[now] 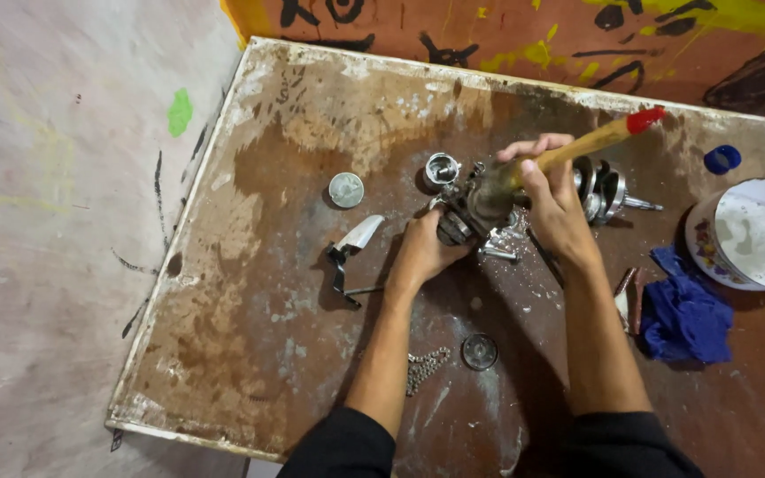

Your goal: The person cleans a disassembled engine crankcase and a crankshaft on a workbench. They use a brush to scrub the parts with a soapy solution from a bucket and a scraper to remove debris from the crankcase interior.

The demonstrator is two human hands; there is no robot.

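Grimy grey metal engine part sits mid-table on the stained brown wooden board, your left hand clasped round its lower side. Your right hand grips the red-tipped wooden-handled hammer. A glancing blow could catch your left fingers or scatter the loose bolts beside it.

Worn brown stained counter is pretty cluttered: round silver metal cap, small shiny metal cup, crumpled blue cloth rag, white plastic bucket, blue plastic cap, and a loose metal chain near the front edge.
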